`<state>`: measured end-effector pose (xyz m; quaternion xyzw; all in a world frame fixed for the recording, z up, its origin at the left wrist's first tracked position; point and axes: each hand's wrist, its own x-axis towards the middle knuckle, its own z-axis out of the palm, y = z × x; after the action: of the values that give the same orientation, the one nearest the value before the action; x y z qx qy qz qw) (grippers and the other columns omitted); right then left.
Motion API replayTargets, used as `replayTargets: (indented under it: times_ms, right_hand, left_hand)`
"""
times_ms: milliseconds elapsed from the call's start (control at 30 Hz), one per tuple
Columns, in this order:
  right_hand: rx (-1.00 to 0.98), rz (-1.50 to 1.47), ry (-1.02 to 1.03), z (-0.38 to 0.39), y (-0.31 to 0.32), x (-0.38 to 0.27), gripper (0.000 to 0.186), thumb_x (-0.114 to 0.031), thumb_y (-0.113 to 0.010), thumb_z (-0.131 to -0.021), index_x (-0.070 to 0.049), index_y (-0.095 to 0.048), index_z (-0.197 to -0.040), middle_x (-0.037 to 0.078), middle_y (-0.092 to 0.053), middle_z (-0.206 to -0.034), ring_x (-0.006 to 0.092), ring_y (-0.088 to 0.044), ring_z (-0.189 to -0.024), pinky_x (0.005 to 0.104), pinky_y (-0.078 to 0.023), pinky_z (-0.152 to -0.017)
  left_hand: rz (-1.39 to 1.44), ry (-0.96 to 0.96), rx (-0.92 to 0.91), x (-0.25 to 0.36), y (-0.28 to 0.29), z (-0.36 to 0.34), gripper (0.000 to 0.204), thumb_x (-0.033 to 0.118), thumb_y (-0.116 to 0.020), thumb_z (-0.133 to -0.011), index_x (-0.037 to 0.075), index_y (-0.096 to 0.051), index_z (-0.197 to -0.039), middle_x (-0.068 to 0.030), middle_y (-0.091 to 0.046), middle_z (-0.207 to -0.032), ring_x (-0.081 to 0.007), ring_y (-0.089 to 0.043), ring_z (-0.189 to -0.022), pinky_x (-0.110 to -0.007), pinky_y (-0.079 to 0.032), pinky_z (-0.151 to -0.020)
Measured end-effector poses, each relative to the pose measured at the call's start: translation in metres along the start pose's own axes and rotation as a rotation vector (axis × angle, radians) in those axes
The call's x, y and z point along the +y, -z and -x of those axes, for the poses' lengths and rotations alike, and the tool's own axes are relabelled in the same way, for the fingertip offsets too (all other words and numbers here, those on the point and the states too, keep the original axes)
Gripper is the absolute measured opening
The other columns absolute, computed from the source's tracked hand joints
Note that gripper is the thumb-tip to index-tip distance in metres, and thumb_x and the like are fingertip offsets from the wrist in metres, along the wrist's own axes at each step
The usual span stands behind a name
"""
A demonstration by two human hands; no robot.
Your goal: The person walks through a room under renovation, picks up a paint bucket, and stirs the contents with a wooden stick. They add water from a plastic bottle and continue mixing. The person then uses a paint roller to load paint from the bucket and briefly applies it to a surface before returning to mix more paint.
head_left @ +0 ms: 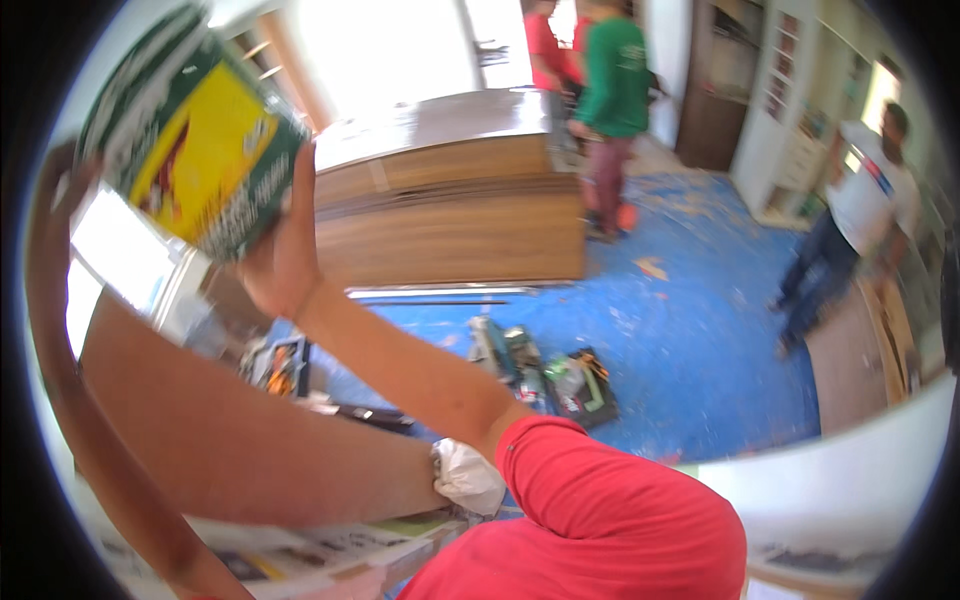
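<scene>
Blue sheet-covered floor [710, 310], teal-and-black tools [522, 346] lying on it. 1 green-and-yellow rounded can [200, 150], tilted, raised upper left; right grip [282, 245] clamped on its lower end, left grip [68, 190] alongside, closure unclear. Drop risk: tilt shifting weight off palm.

I see this person's arms [405, 365] stretched toward their own ten o'clock, left hand [64, 195] outermost, right hand [284, 260] cupped, thumb [304, 178] up, right sleeve [620, 490] red.
</scene>
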<state>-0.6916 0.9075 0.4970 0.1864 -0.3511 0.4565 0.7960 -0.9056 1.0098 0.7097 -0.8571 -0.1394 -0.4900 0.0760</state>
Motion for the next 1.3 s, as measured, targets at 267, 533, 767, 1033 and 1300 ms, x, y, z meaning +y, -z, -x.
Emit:
replayTargets:
  times_ms: [267,533,767,1033,1300]
  right_hand:
    - [0.475,0.011,0.212,0.27,0.091,-0.172,0.085,-0.079,-0.04,-0.099,-0.023,-0.038,-0.164,0.007,-0.041,-0.168,0.0335,-0.04,-0.152,0.0612,-0.028,-0.125]
    - [0.953,0.801,0.247,0.514,0.04,-0.148,0.082,-0.079,-0.047,-0.095,-0.022,-0.056,-0.152,0.007,-0.052,-0.16,0.0308,-0.047,-0.145,0.0587,-0.038,-0.118]
    - [1.059,0.491,0.161,0.624,-0.034,-0.041,0.079,-0.076,-0.05,-0.095,-0.017,-0.061,-0.146,0.009,-0.06,-0.151,0.0316,-0.056,-0.135,0.0556,-0.046,-0.11]
    - [1.063,0.174,-0.01,0.675,-0.066,0.014,0.077,-0.073,-0.054,-0.095,-0.012,-0.067,-0.14,0.012,-0.068,-0.14,0.0326,-0.066,-0.123,0.0522,-0.055,-0.102]
    - [0.929,-0.089,-0.292,0.639,-0.051,0.04,0.076,-0.065,-0.055,-0.098,-0.006,-0.063,-0.145,0.017,-0.068,-0.141,0.0368,-0.071,-0.121,0.0518,-0.06,-0.101]
  left_hand:
    - [0.169,-0.087,-0.19,0.267,-0.165,0.236,0.039,0.01,-0.088,-0.08,0.004,-0.07,-0.113,-0.0151,-0.071,-0.11,-0.0352,-0.07,-0.102,-0.042,-0.056,-0.088]
    - [0.346,-0.228,-0.366,0.286,-0.078,0.361,0.051,0.024,-0.085,-0.083,0.009,-0.07,-0.13,-0.0091,-0.066,-0.119,-0.0291,-0.064,-0.116,-0.04,-0.053,-0.095]
    - [0.316,-0.176,-0.771,0.264,0.014,0.46,0.041,0.026,-0.083,-0.085,0.014,-0.073,-0.124,-0.0038,-0.064,-0.1,-0.0222,-0.065,-0.092,-0.039,-0.053,-0.077]
    - [0.333,-0.047,-0.824,0.268,0.133,0.48,0.034,0.028,-0.085,-0.082,0.011,-0.077,-0.11,-0.0028,-0.063,-0.074,-0.0235,-0.065,-0.065,-0.039,-0.052,-0.058]
    - [0.22,0.382,-1.03,0.271,0.169,0.452,0.026,0.024,-0.081,-0.089,0.001,-0.078,-0.101,-0.0163,-0.068,-0.067,-0.0334,-0.068,-0.057,-0.043,-0.051,-0.054]
